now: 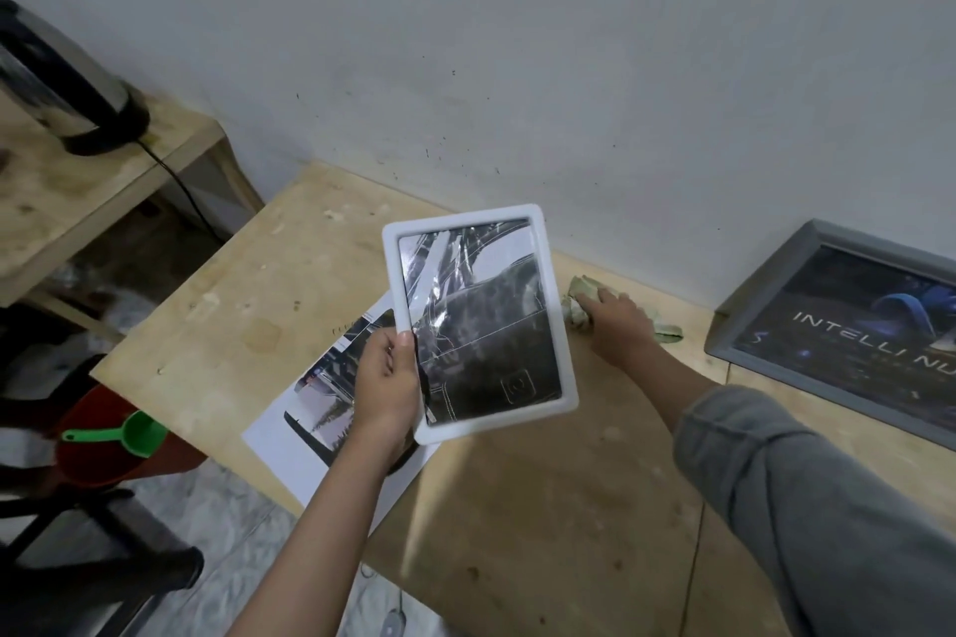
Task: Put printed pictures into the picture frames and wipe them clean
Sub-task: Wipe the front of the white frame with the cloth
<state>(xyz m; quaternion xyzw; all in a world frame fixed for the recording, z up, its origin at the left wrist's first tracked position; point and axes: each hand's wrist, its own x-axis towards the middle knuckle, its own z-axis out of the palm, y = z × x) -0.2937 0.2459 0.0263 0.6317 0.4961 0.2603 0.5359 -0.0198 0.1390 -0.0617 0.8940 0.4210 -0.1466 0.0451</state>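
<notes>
My left hand (385, 380) grips a white picture frame (481, 321) by its left edge and holds it up above the wooden table (517, 507). A dark printed picture sits inside the frame under a wrinkled, shiny film. Further back, my right hand (618, 323) rests on a crumpled pale green cloth (582, 303) near the wall, with the fingers over it. A sheet of printed pictures (320, 404) lies flat on the table under my left hand. At the right, a grey picture frame (848, 321) with a dark blue picture lies against the wall.
A steel electric kettle (62, 83) with its black cord stands on a lower wooden shelf at the left. A red bucket (98, 455) with a green scoop (132, 432) sits on the floor beside the table. A black stool (77, 569) stands at lower left.
</notes>
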